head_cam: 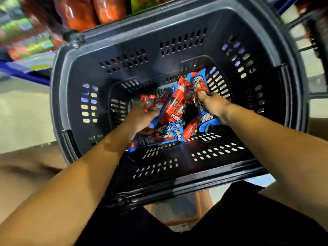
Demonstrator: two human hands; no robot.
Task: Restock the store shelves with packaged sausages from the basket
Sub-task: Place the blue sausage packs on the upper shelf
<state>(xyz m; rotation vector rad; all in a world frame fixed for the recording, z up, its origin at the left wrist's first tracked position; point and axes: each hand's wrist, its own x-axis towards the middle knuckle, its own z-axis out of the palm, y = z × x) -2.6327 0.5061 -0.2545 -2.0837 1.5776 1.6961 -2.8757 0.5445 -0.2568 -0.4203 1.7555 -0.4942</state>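
Reaching into the basket [71,96]: right hand [213,105] gripping a blue-ended sausage pack [202,96] mid-length, long axis toward the far wall. Left hand [142,114] curled over the centre heap of packs [170,110] (hold itself hidden).

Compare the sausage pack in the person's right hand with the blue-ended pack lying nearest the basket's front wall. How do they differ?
The pack in the right hand is lifted and stands nearly on end; the front pack lies flat on the basket floor. The right hand grips the first round its middle; no hand grips the front pack, though the left forearm crosses its end. Both have blue ends and a red printed middle.
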